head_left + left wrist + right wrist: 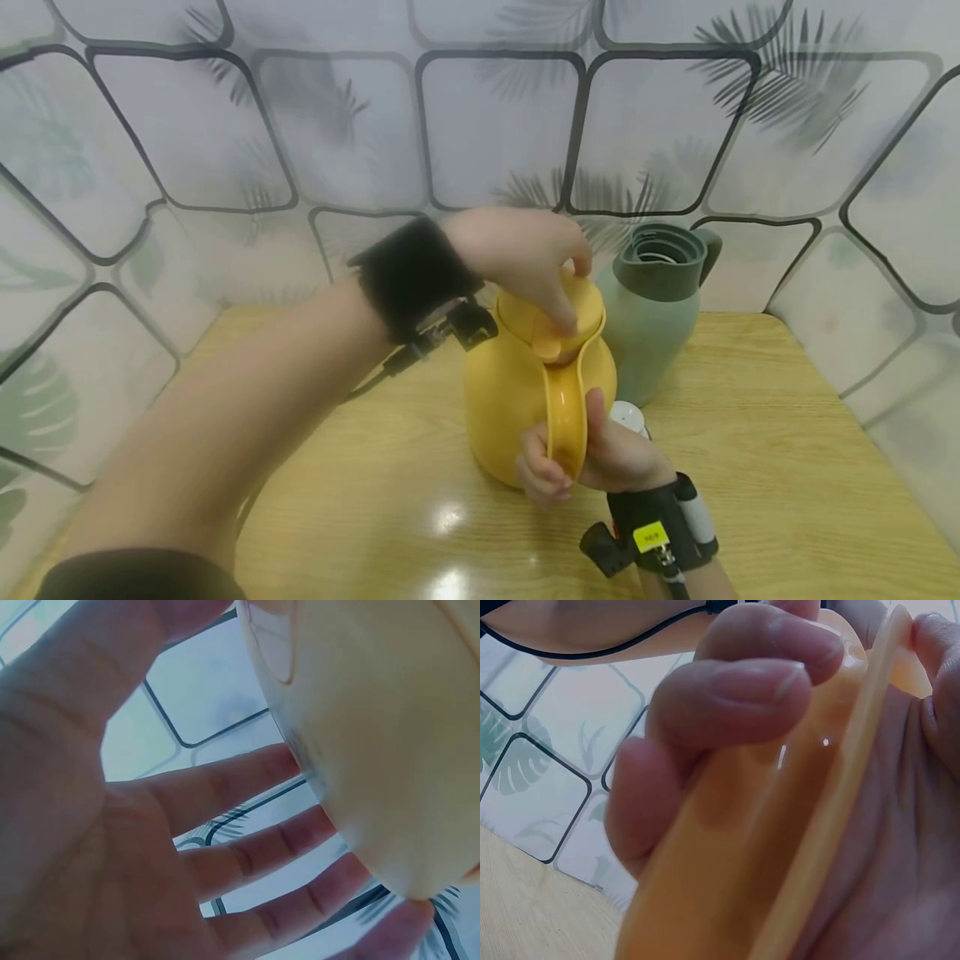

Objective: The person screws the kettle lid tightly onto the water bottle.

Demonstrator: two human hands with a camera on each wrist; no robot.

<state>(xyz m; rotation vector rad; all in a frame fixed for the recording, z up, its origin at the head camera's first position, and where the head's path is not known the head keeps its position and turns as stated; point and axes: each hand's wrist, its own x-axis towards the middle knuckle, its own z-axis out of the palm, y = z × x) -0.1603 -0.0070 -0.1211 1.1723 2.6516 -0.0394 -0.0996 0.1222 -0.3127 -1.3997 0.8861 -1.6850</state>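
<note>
A yellow thermos jug (498, 400) stands on the wooden table with its handle facing me. My left hand (528, 254) comes over from the left and holds the round yellow lid (587, 296) on top, thumb on the near side. In the left wrist view the fingertips (311, 821) touch the lid's side (390, 750). My right hand (626, 454) grips the jug's handle (566, 408), its fingers curled round it. The right wrist view shows those fingers (742, 701) wrapped over the handle (735, 847) close up.
A green thermos jug (648, 333) with a darker collar stands just behind and right of the yellow one. A small white round object (627, 415) sits beside my right hand, partly hidden. A patterned wall (502, 133) rises behind the wooden table (360, 500).
</note>
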